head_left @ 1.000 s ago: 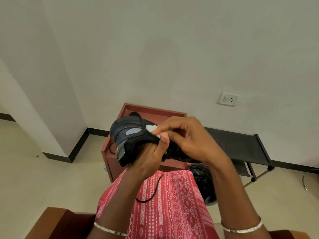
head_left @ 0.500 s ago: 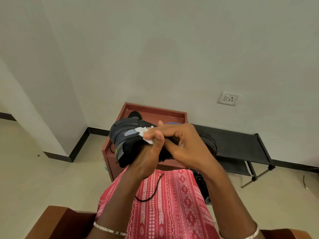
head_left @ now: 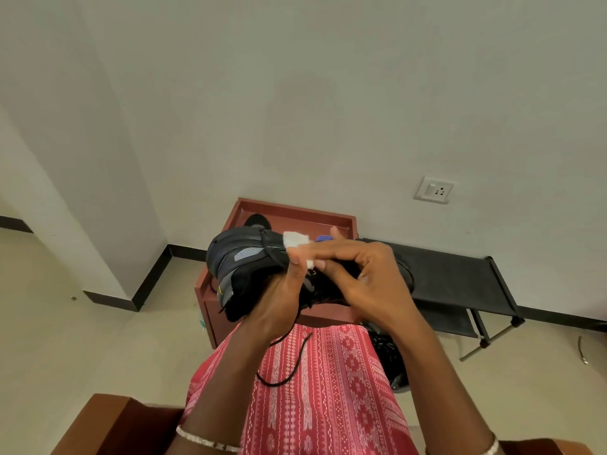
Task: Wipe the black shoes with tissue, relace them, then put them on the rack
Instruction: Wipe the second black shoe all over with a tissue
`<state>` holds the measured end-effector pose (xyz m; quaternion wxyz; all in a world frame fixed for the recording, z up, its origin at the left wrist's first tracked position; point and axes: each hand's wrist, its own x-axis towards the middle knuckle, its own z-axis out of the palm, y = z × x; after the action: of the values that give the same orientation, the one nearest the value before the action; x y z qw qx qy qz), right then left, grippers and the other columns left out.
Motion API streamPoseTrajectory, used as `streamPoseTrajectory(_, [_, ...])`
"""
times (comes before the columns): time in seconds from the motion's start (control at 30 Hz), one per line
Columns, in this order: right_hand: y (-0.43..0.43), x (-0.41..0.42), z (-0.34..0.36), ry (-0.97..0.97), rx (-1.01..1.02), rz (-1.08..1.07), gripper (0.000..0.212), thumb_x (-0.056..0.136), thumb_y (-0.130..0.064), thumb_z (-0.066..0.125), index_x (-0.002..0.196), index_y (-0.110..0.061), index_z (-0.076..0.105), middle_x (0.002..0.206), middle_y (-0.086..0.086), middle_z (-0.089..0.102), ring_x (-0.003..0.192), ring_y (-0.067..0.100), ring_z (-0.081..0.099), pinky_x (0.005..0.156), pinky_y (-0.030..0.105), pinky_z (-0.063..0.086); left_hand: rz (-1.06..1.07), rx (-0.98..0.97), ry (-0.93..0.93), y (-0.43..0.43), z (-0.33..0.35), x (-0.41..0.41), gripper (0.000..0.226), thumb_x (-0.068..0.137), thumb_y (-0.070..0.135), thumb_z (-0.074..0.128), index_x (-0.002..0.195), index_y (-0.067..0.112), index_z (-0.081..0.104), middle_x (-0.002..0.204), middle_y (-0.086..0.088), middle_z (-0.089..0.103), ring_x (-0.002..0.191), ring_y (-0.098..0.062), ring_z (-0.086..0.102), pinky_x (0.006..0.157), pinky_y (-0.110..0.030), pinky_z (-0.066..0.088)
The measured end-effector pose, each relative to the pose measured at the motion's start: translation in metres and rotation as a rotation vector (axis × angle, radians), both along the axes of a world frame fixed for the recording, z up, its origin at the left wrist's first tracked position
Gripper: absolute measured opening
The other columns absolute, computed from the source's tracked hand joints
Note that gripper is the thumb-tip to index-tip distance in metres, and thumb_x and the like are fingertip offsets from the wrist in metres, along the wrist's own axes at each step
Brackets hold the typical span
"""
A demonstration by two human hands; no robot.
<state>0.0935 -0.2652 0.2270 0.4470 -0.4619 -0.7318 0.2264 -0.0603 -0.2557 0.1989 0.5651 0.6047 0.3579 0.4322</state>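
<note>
Underneath, the left hand [head_left: 279,305] grips the black shoe [head_left: 241,262]; the curled right hand [head_left: 371,277] pinches tissue [head_left: 295,239].

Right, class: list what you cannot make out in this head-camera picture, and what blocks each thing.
Head view:
1. Middle of the black laced trainer: behind the right hand pinching the white tissue.
2. The small blue object on the red-brown wooden table: mostly covered by fingers.
3. The second black shoe: partly behind the right forearm and lap.
4. Fingertips of the left hand: behind the trainer it grips.
</note>
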Motion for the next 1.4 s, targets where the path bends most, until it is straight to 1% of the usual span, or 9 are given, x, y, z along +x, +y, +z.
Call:
streamPoseTrajectory(0.07, [0.002,0.008,-0.005,-0.007,0.021,-0.096,0.028,0.091,0.003,0.067,0.111,-0.013,0.076,0.113,-0.008,0.074,0.110,-0.001,0.066,0.118,0.040,0.036,-0.027,-0.057,-0.020,-0.002,0.002,0.000,0.069,0.052,0.104,0.023,0.100,0.070,0.058,0.112,0.031,0.063,0.114,0.015,0.055,0.100,-0.019,0.044])
streamPoseTrajectory(0.27, [-0.024,-0.023,-0.009,-0.042,0.149,-0.024,0.033,0.091,0.010,0.063,0.113,-0.012,0.076,0.117,-0.003,0.073,0.119,0.007,0.064,0.115,0.037,0.040,-0.055,-0.090,-0.070,0.002,0.001,0.000,0.100,0.055,0.103,0.019,0.115,0.038,0.066,0.122,0.003,0.069,0.121,-0.005,0.060,0.108,-0.035,0.046])
streamPoseTrajectory(0.43, [-0.004,-0.003,-0.022,-0.138,0.270,-0.267,0.042,0.083,0.016,0.067,0.113,-0.012,0.075,0.115,-0.002,0.073,0.116,0.011,0.066,0.111,0.043,0.045,-0.043,-0.156,-0.170,0.001,0.003,0.003,0.109,0.056,0.103,0.027,0.134,0.032,0.057,0.138,-0.002,0.061,0.131,-0.015,0.054,0.115,-0.048,0.038])
streamPoseTrajectory(0.57, [-0.012,-0.014,-0.024,-0.145,0.356,-0.244,0.045,0.079,0.020,0.066,0.111,-0.010,0.076,0.114,-0.002,0.074,0.117,0.006,0.065,0.111,0.034,0.045,-0.051,-0.180,-0.220,0.002,0.008,0.003,0.118,0.054,0.102,0.033,0.132,0.017,0.060,0.132,-0.006,0.066,0.127,-0.017,0.059,0.113,-0.042,0.041])
streamPoseTrajectory(0.67, [-0.027,-0.028,-0.031,-0.169,0.425,-0.232,0.043,0.079,0.016,0.064,0.110,-0.011,0.076,0.114,-0.004,0.073,0.117,0.003,0.062,0.107,0.030,0.048,-0.030,-0.237,-0.238,0.005,0.011,0.000,0.111,0.051,0.102,0.037,0.108,0.014,0.073,0.112,-0.008,0.074,0.115,-0.019,0.067,0.105,-0.034,0.048])
streamPoseTrajectory(0.87, [-0.016,-0.003,-0.047,-0.269,0.548,-0.593,0.034,0.087,0.007,0.054,0.110,-0.005,0.075,0.110,0.002,0.073,0.104,0.019,0.059,0.095,0.029,0.049,-0.011,-0.255,-0.308,0.002,0.021,0.007,0.064,0.090,0.059,0.033,0.115,0.014,0.070,0.116,-0.008,0.073,0.113,-0.019,0.068,0.091,-0.026,0.054])
streamPoseTrajectory(1.1, [-0.040,-0.041,-0.078,0.037,0.339,-0.587,0.014,0.095,-0.005,0.058,0.102,-0.015,0.067,0.099,-0.009,0.061,0.094,0.016,0.061,0.090,0.017,0.044,0.064,-0.404,-0.429,0.007,0.033,0.015,0.055,0.080,0.045,0.055,0.111,0.003,0.071,0.108,-0.017,0.074,0.098,-0.029,0.072,0.088,-0.038,0.052])
streamPoseTrajectory(1.27, [-0.031,-0.047,-0.068,0.272,0.225,-0.605,0.013,0.101,-0.011,0.055,0.100,-0.022,0.062,0.101,-0.019,0.054,0.098,0.019,0.060,0.080,0.036,0.051,0.082,-0.467,-0.527,0.010,0.034,0.023,0.047,0.078,0.034,0.057,0.107,0.000,0.072,0.104,-0.021,0.070,0.089,-0.033,0.067,0.081,-0.041,0.051])
streamPoseTrajectory(1.4, [-0.011,-0.040,-0.047,0.488,0.189,-0.667,0.018,0.099,-0.006,0.058,0.099,-0.023,0.063,0.105,-0.003,0.057,0.100,0.018,0.060,0.079,0.017,0.047,0.034,-0.469,-0.615,0.014,0.037,0.031,0.027,0.079,0.010,0.049,0.096,-0.004,0.065,0.099,-0.021,0.067,0.088,-0.032,0.069,0.084,-0.040,0.056])
